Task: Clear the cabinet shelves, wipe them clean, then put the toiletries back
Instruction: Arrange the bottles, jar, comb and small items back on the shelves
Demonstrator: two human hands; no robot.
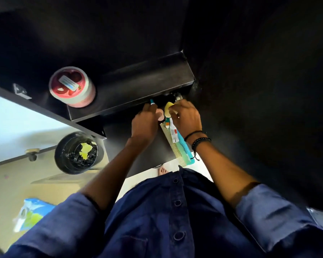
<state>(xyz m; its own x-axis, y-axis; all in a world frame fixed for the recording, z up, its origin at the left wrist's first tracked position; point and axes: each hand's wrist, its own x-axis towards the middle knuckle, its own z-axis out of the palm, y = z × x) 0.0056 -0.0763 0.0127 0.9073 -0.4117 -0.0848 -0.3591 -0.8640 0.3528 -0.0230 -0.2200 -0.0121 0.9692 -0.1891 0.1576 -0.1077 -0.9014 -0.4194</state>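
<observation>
I look straight down at a black cabinet [149,79] with a dark shelf ledge [138,164] below it. My left hand [145,123] reaches into the shelf opening, its fingers by a teal-tipped tube [151,101] and a pink round item [159,114]. My right hand [186,118], with black bead bracelets on the wrist, holds a yellow item [168,107] at the opening. A white tube with a red label [173,133] and two combs, one pale yellow [175,149] and one teal [186,151], lie under the right hand on the ledge.
A red-and-white round tub [72,86] with a white razor on its lid stands on the cabinet top. A black waste bin [76,153] with yellow scraps sits on the floor at left. A blue-and-white packet [30,213] lies on the floor. A mirror door [17,127] hangs open at left.
</observation>
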